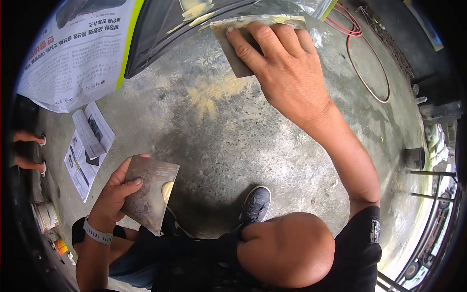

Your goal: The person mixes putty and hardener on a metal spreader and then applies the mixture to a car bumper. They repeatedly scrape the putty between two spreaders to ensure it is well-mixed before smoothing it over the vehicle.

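My left hand (pixel 115 195) grips a flat, stained putty board (pixel 148 194), thumb on top, low and left over the floor. A cream dab of putty (pixel 167 191) sits at the board's right edge. Up at the top, my right hand (pixel 294 78) is closed on a thin, flat putty spreader (pixel 237 62), fingers laid along its face. Putty lines the spreader's far edge, which overlaps the lower edge of a dark vehicle panel (pixel 160 30). Yellowish putty smears (pixel 194 12) show on that panel, just left of the spreader.
Newspaper (pixel 80 58) held by yellow-green tape (pixel 130 44) covers the panel's left. Another newspaper sheet (pixel 80 165) lies on the putty-stained concrete floor (pixel 209 131). A red hose (pixel 350 53) coils at upper right, a dark bucket (pixel 415 158) stands right. A person's feet (pixel 43 155) show far left.
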Demonstrator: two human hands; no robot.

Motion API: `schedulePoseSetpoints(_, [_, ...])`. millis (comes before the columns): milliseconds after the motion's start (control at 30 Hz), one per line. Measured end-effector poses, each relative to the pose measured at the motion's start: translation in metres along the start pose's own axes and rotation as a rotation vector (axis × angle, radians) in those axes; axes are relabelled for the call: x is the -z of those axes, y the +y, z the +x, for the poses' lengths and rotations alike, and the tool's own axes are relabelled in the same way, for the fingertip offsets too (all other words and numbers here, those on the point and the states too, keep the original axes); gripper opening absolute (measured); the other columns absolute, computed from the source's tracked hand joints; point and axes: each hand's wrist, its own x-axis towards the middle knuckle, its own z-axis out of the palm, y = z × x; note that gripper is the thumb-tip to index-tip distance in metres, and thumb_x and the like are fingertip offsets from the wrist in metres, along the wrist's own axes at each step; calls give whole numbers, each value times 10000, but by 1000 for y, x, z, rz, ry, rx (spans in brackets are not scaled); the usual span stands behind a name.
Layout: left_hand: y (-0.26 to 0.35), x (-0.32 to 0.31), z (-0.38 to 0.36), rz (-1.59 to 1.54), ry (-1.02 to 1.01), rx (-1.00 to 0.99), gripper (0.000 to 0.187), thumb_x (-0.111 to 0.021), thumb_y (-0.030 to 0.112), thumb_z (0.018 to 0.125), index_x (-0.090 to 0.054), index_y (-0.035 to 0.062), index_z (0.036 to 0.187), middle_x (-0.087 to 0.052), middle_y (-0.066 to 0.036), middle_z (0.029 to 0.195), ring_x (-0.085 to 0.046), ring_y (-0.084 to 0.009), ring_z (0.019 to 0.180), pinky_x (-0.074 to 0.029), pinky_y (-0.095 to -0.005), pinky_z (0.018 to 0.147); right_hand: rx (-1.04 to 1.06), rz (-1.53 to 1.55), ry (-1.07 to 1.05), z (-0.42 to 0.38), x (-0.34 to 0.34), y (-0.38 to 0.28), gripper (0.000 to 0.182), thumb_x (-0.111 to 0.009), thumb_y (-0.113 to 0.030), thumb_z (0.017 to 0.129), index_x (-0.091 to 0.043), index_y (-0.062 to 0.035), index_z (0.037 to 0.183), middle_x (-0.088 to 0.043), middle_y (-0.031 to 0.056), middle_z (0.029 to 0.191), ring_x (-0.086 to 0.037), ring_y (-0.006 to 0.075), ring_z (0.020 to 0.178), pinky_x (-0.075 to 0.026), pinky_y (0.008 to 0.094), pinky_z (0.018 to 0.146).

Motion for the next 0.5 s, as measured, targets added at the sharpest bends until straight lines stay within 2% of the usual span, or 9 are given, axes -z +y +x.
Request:
schedulePoseSetpoints(100, [-3, -1, -4, -13, -3, 0, 606, -635, 56, 921, -495, 90, 1510, -636, -68, 1318, -609, -176, 1206, -487, -340, 1056, 7, 15, 15, 10, 0, -4, 502, -692, -190, 814, -640, -148, 1312, -525, -4, 1117, -518, 177, 994, -428, 342, 858])
schedulePoseSetpoints(167, [-5, 2, -7, -7, 17, 2, 614, -641, 65, 921, -486, 88, 1515, -636, -67, 1312, -611, -177, 1199, -488, -335, 1049, -28, 72, -49, 19, 9, -9, 570, -696, -127, 793, -625, -150, 1359, -557, -11, 1195, -539, 184, 1032, -437, 359, 874])
schedulePoseSetpoints(400, [-8, 5, -6, -14, 27, -3, 620, -646, 74, 921, -479, 85, 1518, -638, -65, 1301, -612, -172, 1188, -491, -328, 1042, -1, 27, -75, 27, 7, -8, 557, -694, -110, 794, -625, -146, 1346, -562, -4, 1196, -544, 196, 1051, -440, 352, 885])
schedulePoseSetpoints(467, [-9, 4, -6, -23, 10, 0, 617, -643, 69, 925, -476, 83, 1519, -637, -67, 1302, -611, -169, 1190, -492, -327, 1040, 69, 97, 13, 29, 5, -2, 424, -565, -178, 857, -635, 8, 1232, -472, 78, 965, -468, 229, 902, -385, 388, 808])
schedulePoseSetpoints(500, [-9, 4, -6, -22, 10, 1, 617, -643, 69, 925, -476, 83, 1519, -637, -67, 1302, -611, -169, 1190, -492, -327, 1040, 68, 98, 13, 29, 2, -1, 424, -565, -178, 857, -635, 8, 1232, -472, 78, 965, -468, 229, 902, -385, 388, 808])
